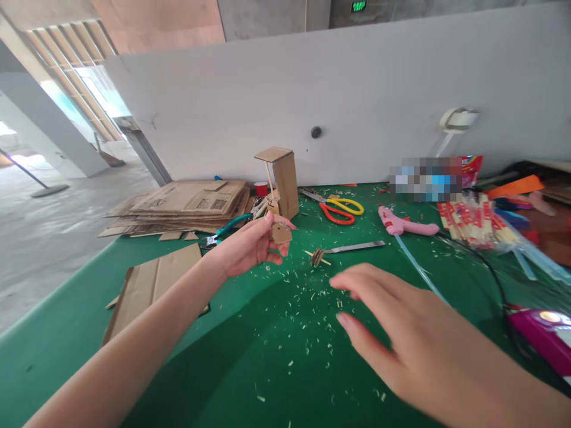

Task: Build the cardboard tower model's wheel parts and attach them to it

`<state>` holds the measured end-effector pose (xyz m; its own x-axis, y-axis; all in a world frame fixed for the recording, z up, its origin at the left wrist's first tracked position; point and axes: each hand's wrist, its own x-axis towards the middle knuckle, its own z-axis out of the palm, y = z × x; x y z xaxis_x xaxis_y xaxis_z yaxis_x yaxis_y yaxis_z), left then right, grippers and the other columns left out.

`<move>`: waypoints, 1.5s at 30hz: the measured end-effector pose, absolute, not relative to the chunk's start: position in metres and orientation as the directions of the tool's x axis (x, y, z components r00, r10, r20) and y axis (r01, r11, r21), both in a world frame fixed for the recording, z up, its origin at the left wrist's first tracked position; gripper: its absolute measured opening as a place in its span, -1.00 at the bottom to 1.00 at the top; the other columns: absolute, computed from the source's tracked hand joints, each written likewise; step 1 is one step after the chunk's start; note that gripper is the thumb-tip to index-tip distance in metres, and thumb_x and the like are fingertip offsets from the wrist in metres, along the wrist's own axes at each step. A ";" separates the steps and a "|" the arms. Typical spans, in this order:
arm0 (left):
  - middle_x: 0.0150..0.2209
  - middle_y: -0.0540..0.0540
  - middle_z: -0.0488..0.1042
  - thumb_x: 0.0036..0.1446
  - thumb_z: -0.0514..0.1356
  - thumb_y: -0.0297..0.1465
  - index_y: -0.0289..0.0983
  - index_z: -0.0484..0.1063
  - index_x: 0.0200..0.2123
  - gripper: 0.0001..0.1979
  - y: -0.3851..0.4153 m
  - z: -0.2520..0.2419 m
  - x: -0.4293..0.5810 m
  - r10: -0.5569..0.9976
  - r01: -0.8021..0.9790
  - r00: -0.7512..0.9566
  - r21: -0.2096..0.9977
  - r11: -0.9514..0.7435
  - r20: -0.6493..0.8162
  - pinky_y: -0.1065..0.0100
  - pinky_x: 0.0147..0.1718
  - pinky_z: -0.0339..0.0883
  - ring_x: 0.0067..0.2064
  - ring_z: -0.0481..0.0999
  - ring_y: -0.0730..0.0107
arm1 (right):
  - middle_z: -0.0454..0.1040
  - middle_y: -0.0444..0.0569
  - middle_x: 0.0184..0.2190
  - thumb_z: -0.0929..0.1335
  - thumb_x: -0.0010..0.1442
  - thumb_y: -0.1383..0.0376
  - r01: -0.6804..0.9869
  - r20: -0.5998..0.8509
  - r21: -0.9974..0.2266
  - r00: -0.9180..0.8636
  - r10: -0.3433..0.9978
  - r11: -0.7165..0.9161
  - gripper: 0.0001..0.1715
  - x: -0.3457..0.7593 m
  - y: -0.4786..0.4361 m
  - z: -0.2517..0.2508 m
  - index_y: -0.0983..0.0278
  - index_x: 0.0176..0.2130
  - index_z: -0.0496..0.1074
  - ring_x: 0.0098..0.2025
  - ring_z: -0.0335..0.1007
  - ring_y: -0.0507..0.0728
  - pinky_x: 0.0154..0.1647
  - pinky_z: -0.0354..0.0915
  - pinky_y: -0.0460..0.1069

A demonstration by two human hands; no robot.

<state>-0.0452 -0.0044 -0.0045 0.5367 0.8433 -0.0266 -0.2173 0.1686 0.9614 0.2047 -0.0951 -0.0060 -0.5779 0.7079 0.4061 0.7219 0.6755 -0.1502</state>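
My left hand (254, 246) is closed on a small piece of cardboard (282, 233) with a rounded edge, held above the green table. Over the table's right half my right hand (392, 321) has its thumb and fingers apart, with nothing between them. Between the two hands lie small cardboard discs (317, 257) on a thin wooden stick, touching the end of a flat metal strip (357, 246). Just behind my left hand stands a small cardboard structure (286, 181) with a flat top and a stick at its front.
Stacked cardboard sheets (187, 202) and teal-handled pliers (229, 229) lie at the left. Scissors (339, 209) rest at the back. On the right are a pink glue gun (405, 226) with its cable, packets of sticks (473, 223) and a purple device (542, 339).
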 end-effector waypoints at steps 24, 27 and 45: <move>-0.38 -0.01 0.41 0.02 0.26 -0.29 -0.29 0.33 -0.12 -0.65 -0.006 -0.067 -0.014 0.938 0.184 0.260 0.942 -0.282 0.230 0.41 -0.44 0.42 -0.37 0.49 0.42 | 0.47 -0.04 -0.30 0.27 0.16 0.24 0.519 0.418 -0.617 -0.419 0.806 0.591 -0.50 0.181 -0.017 -0.067 0.24 0.09 0.17 -0.44 0.38 0.06 -0.41 0.35 0.00; -0.39 0.00 0.41 0.01 0.27 -0.29 -0.29 0.34 -0.13 -0.65 -0.007 -0.067 -0.014 0.939 0.197 0.244 0.936 -0.293 0.242 0.41 -0.45 0.41 -0.38 0.47 0.43 | 0.47 -0.03 -0.27 0.27 0.16 0.25 0.507 0.435 -0.617 -0.418 0.798 0.602 -0.51 0.181 -0.017 -0.066 0.24 0.09 0.18 -0.43 0.37 0.05 -0.38 0.36 0.01; -0.35 -0.03 0.44 0.02 0.26 -0.26 -0.29 0.37 -0.14 -0.65 -0.012 -0.067 -0.012 0.937 0.192 0.228 0.931 -0.311 0.266 0.40 -0.41 0.41 -0.38 0.47 0.44 | 0.47 -0.02 -0.28 0.27 0.16 0.25 0.437 0.376 -0.728 -0.389 0.841 0.528 -0.54 0.182 -0.019 -0.060 0.27 0.06 0.21 -0.36 0.39 0.06 -0.40 0.35 -0.02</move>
